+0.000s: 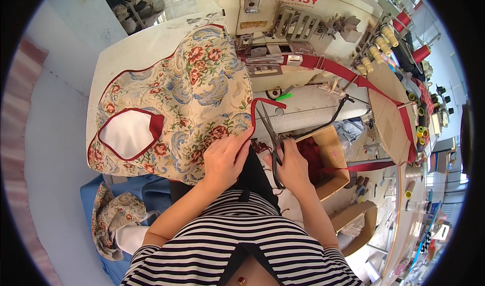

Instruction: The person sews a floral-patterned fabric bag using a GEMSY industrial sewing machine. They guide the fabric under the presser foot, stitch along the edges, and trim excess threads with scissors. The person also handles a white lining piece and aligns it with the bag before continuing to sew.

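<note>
A floral tapestry-like fabric piece, edged with dark red binding, lies across the white sewing table, with an oval bound opening at its left showing white. My left hand rests on its lower right edge, closed with the bound edge pinched at the fingertips. From that edge a loose tail of red binding sticks out to the right. My right hand is closed round the handles of dark scissors. Their blades point up and away, close to the binding tail.
Behind stands a sewing machine, with a red binding strip feeding through its guide. Thread cones stand at the right. A cardboard box holding red material is beside my right hand. More floral fabric lies on blue cloth at lower left.
</note>
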